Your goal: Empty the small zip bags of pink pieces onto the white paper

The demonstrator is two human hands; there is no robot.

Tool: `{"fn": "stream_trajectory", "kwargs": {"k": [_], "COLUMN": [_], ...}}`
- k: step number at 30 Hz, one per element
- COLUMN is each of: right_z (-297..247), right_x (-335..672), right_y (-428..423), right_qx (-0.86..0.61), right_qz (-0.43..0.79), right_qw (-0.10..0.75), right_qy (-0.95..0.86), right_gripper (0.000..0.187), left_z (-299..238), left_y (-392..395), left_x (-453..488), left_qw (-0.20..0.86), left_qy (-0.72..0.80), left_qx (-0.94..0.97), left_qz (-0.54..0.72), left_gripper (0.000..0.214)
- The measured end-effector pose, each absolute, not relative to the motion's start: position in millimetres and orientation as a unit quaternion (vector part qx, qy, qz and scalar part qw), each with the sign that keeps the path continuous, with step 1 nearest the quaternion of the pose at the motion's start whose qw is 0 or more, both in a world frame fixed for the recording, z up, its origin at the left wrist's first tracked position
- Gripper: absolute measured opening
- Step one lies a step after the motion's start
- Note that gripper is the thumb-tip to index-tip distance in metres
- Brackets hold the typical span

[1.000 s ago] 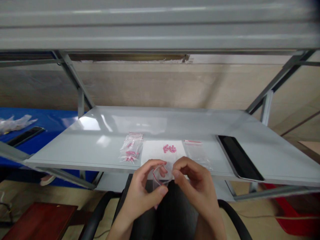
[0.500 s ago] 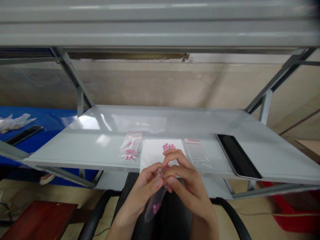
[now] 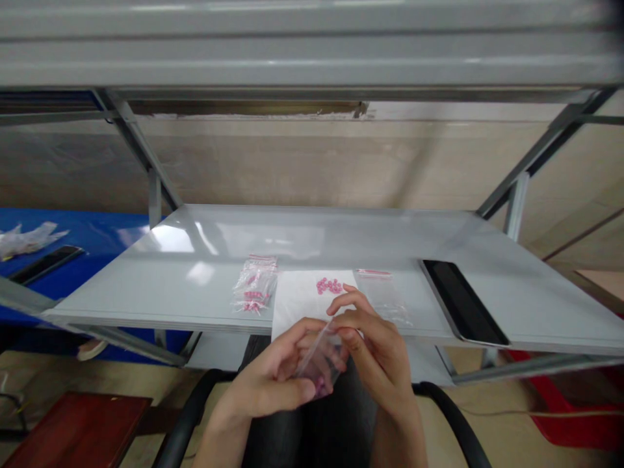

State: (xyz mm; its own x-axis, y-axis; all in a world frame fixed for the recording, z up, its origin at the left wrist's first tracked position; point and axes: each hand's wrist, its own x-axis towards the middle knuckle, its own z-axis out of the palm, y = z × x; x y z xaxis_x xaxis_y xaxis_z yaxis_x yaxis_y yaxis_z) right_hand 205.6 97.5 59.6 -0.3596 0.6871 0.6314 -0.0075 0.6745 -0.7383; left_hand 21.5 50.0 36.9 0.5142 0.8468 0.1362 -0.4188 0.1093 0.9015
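Both hands hold one small clear zip bag (image 3: 319, 364) with pink beads in its bottom, just below the table's front edge. My left hand (image 3: 273, 380) cups the bag from underneath with the fingers curled. My right hand (image 3: 373, 344) pinches the bag's top edge. On the table above lies a white paper sheet (image 3: 302, 302) with a small cluster of loose pink beads (image 3: 330, 285).
A pile of filled bead bags (image 3: 256, 286) lies left of the paper, and empty clear bags (image 3: 385, 296) lie right of it. A black tablet (image 3: 461, 302) rests further right. A grey shelf beam (image 3: 312, 62) hangs overhead. A blue table (image 3: 73, 244) stands at the left.
The bag was open between both hands, then hung down from the pinching fingers. Now it lies tilted in my left palm, with my right hand still pinching its top.
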Motion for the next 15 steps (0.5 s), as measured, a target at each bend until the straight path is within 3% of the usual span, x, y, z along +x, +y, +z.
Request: {"fn": "stream_trajectory", "kwargs": {"k": [5, 7, 15], "right_z": [61.0, 61.4, 61.7], "right_x": [210.9, 212.3, 212.4], "right_y": [96.3, 96.6, 95.3], "right_qx": [-0.289, -0.306, -0.333], "right_qz": [0.238, 0.220, 0.208], "right_qw": [0.547, 0.553, 0.546], "right_qy": [-0.748, -0.743, -0.740], "right_gripper": [0.019, 0.020, 0.018], "left_z": [47.6, 49.1, 52.6], "left_y": [46.3, 46.6, 43.7], "left_x": [7.3, 1.1, 0.1], "left_qw": [0.493, 0.415, 0.387], "left_qy": [0.433, 0.489, 0.456], "left_qx": [0.589, 0.612, 0.667], "left_qz": [0.473, 0.462, 0.446], "left_gripper": [0.009, 0.011, 0.004]}}
